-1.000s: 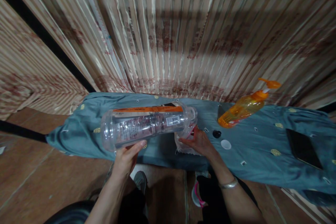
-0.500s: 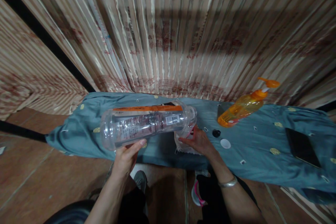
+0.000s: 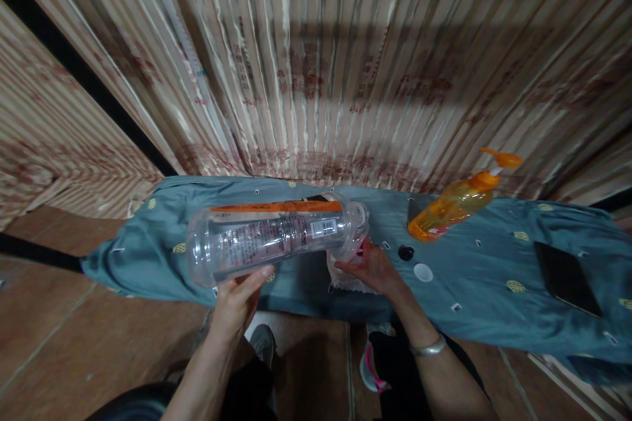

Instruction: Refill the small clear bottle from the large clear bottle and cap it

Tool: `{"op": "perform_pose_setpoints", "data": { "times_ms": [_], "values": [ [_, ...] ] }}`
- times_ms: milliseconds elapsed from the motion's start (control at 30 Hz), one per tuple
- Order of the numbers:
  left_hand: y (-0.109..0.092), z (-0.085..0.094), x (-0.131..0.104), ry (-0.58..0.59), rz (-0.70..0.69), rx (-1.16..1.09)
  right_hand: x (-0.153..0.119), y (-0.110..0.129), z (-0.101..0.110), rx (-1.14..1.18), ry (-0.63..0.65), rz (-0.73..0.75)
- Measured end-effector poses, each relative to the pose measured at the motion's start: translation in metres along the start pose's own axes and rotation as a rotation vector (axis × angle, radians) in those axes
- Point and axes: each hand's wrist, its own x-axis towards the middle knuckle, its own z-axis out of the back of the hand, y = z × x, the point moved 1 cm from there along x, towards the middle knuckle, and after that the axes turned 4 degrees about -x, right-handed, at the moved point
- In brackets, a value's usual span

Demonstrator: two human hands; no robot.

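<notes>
The left hand [image 3: 237,296] grips a big clear bottle [image 3: 274,237] from below, tipped on its side above the near edge of the table [image 3: 148,256]. Its mouth meets a small clear container [image 3: 345,263], which the right hand [image 3: 372,270] clasps. Farther right stands an orange pump bottle [image 3: 457,200]

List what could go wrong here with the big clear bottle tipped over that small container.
1. The left hand holds the big clear bottle only near its base, lying sideways, so it might slip or swing off the small container.
2. The small container sits near the table edge, steadied by the right hand; a nudge might push it off.
3. Two loose caps and an orange pump bottle lie close to that arm and might get knocked.
</notes>
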Motion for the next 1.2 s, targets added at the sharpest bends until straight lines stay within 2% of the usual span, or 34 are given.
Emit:
{"op": "perform_pose_setpoints", "data": {
  "times_ms": [267, 633, 800, 967, 1200],
  "values": [
    [-0.0012, -0.0019, -0.0006, 0.013, -0.03, -0.025, -0.0005, -0.0005, 0.0002, -0.052, -0.017, 0.001],
    [-0.0018, -0.0038, -0.0015, 0.052, -0.022, -0.014, 0.0007, -0.0047, -0.001, 0.003, 0.0, -0.005],
    [0.0009, -0.0003, -0.0005, 0.014, -0.009, -0.012, 0.0005, -0.0019, 0.0007, -0.004, -0.002, -0.013],
    [0.0045, 0.0038, 0.0017, 0.033, -0.019, 0.001, 0.0006, -0.0013, 0.0008, -0.006, 0.014, -0.028],
    [0.0025, -0.0006, 0.001, 0.05, -0.01, -0.02, 0.001, -0.0043, -0.0022, -0.02, -0.036, -0.017]
  ]
}}
